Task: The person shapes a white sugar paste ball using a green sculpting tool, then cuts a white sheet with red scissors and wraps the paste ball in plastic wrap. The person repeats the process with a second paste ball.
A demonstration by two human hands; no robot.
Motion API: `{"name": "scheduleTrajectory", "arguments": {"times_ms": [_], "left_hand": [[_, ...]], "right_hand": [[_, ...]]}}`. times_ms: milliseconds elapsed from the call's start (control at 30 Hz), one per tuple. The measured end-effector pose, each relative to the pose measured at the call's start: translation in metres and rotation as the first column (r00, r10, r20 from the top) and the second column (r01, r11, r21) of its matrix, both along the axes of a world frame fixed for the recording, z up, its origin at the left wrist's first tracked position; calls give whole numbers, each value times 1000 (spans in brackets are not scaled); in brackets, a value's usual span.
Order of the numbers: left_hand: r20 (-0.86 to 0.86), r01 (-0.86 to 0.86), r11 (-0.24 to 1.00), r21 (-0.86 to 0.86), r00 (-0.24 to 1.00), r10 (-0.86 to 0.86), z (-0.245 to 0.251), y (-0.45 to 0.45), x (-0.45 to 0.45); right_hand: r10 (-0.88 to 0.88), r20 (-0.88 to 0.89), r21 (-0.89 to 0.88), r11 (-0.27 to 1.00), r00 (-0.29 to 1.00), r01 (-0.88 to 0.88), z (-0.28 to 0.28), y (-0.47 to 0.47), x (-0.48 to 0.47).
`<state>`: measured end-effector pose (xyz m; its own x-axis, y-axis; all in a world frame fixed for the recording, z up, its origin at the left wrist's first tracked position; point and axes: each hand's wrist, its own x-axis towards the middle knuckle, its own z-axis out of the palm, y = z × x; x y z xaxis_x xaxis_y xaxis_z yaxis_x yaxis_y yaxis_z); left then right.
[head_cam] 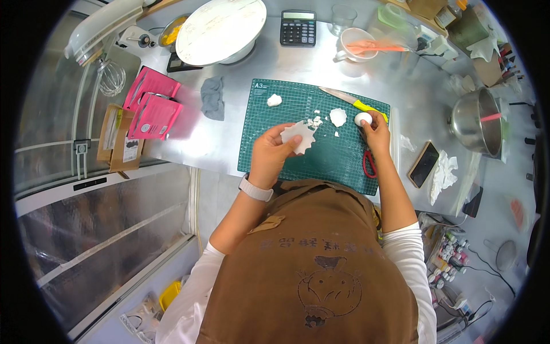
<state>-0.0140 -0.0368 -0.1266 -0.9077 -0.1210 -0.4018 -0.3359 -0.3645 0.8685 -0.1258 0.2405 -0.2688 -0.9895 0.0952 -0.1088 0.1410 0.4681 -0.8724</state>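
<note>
My left hand (275, 148) holds a thin white disc with a jagged edge (298, 137) above the green cutting mat (300, 167). At the mat's right side, my right hand (376, 131) grips a smooth white ball (363, 119) between thumb and fingers. Between the hands lie a second jagged white piece (338, 117) and small white scraps (315, 122); a white lump (274, 100) sits near the mat's upper left. A knife with a yellow-green handle (363, 105) lies along the upper right edge. Red-handled scissors (368, 164) lie below my right hand, their blades partly hidden.
Behind the mat stand a white turntable (221, 30), a calculator (298, 28) and a white mug (359, 45). Pink pouches (154, 114) and a grey cloth (212, 98) are at left. A phone (423, 164), crumpled tissue (443, 176) and a steel mixing bowl (475, 122) are at right.
</note>
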Motion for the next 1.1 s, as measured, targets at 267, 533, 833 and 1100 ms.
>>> {"name": "scheduleTrajectory", "arguments": {"times_ms": [267, 533, 833, 1100], "left_hand": [[-5, 115, 993, 10, 993, -114, 8, 0, -6], [56, 399, 899, -182, 917, -395, 10, 0, -16], [119, 424, 520, -741, 846, -520, 13, 16, -29], [-1, 223, 967, -119, 974, -225, -12, 29, -21]], "right_hand": [[56, 60, 154, 986, 997, -64, 7, 21, -4], [306, -14, -127, 944, 952, -306, 110, -20, 19], [380, 106, -12, 925, 919, -381, 157, -70, 53], [256, 152, -659, 746, 955, -95, 120, -66, 78]]}}
